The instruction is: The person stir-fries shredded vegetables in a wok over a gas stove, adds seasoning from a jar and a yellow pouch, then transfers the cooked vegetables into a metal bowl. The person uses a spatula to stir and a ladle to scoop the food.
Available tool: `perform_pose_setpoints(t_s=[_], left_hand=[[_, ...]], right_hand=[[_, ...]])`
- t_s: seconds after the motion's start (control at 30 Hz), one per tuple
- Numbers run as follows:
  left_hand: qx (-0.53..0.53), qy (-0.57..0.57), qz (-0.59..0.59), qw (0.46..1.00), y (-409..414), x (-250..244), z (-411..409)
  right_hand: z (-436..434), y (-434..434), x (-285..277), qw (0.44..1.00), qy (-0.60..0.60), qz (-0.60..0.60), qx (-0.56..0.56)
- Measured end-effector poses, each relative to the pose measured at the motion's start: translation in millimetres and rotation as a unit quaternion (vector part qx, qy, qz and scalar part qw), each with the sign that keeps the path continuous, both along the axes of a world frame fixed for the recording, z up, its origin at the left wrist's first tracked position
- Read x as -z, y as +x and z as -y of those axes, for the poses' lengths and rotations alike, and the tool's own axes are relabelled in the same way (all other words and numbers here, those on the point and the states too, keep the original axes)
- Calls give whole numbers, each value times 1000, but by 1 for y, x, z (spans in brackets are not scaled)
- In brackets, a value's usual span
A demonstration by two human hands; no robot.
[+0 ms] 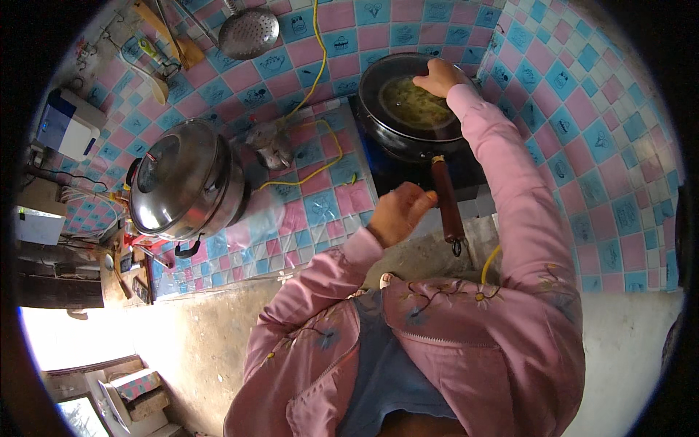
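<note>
A black wok with a brown handle stands on a dark stove. Greenish, wet-looking food shows within the wok's rim, seemingly seen through a glass lid. My right hand is at the upper right of the wok, fingers bent down over its middle; whether it grips a lid knob or anything else cannot be told. My left hand hovers left of the wok handle with its fingers curled, apart from the handle, and nothing is seen in it.
On the tiled counter, left of the stove, stand a large lidded steamer pot and a clear plastic bag. A yellow cord or hose runs across the tiles. A skimmer and a ladle hang on the wall.
</note>
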State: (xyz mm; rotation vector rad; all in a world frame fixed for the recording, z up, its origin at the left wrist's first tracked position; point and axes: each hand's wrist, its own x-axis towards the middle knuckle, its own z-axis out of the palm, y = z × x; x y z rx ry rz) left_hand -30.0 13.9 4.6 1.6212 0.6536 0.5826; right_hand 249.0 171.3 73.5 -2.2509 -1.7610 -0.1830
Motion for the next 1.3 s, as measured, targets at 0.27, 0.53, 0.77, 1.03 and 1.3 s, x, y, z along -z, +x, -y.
perform_pose_setpoints(t_s=[0.27, 0.53, 0.77, 1.03, 1.3], left_hand=[[109, -240, 15, 964, 22, -15, 21], [75, -359, 52, 929, 35, -19, 27], [14, -429, 103, 897, 57, -27, 40], [13, -400, 130, 907, 68, -21, 47], [15, -373, 126, 919, 61, -19, 45]], right_hand=[[7, 9, 5, 999, -8, -38, -36], [15, 12, 19, 996, 33, -40, -67], [19, -13, 11, 997, 3, -71, 17], [43, 15, 12, 985, 109, -136, -15], [260, -28, 10, 804, 145, -572, 79]])
